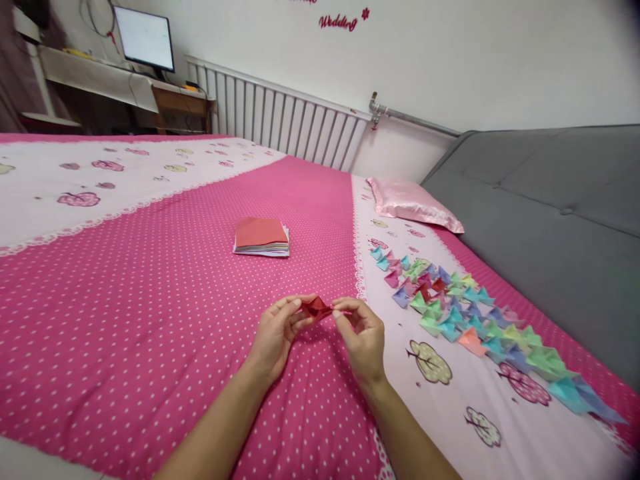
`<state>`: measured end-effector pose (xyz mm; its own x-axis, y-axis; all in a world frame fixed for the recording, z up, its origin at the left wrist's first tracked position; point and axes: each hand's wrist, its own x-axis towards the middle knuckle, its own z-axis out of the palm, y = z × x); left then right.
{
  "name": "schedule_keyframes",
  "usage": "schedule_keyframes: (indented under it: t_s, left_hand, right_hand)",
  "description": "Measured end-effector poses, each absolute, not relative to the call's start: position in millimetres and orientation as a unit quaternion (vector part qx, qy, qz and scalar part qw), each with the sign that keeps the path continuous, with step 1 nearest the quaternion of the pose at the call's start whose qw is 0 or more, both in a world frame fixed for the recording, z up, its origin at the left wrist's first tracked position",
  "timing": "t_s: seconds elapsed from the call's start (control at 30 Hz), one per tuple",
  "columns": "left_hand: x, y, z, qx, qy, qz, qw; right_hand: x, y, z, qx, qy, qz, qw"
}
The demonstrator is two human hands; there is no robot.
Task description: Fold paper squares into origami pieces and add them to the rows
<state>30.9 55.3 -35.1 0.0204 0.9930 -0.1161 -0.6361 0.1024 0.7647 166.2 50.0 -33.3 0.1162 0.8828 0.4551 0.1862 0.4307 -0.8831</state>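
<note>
Between my two hands is a small red paper boat [317,307], held just above the pink dotted bedspread [200,320]. My left hand [278,328] pinches its left end between thumb and fingers. At the other end, the thumb and index finger of my right hand [361,337] close on the right tip. Farther off on the bed lies a stack of coloured paper squares [261,235], a red sheet on top. To the right, several folded paper boats [453,313] in blue, green, pink, red and orange sit in rows.
A pink satin pillow [414,205] lies at the far right, beside the grey padded headboard [545,200]. Beyond the bed are a white radiator [285,110], a pipe, and a desk [100,75] carrying a monitor [144,39].
</note>
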Motion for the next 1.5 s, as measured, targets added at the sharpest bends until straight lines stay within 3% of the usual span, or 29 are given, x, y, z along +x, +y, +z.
schedule_keyframes:
  t_s: [0.3, 0.8, 1.07, 1.5]
  left_hand:
    - [30.6, 55.6, -37.7, 0.275, 0.340, 0.614, 0.657]
    - [32.5, 55.4, -37.9, 0.307, 0.343, 0.601, 0.653]
    - [29.3, 56.8, -38.3, 0.279, 0.331, 0.618, 0.656]
    - [30.9, 54.0, -38.5, 0.341, 0.358, 0.608, 0.621]
  right_hand:
    - [168.9, 50.8, -35.5, -0.455, -0.581, 0.302, 0.604]
    - [170.0, 49.8, -33.3, -0.419, -0.720, 0.013, 0.553]
    - [170.4, 47.4, -33.2, -0.448, -0.763, -0.052, 0.463]
    - [169.5, 49.1, -33.2, -0.445, -0.779, -0.128, 0.422]
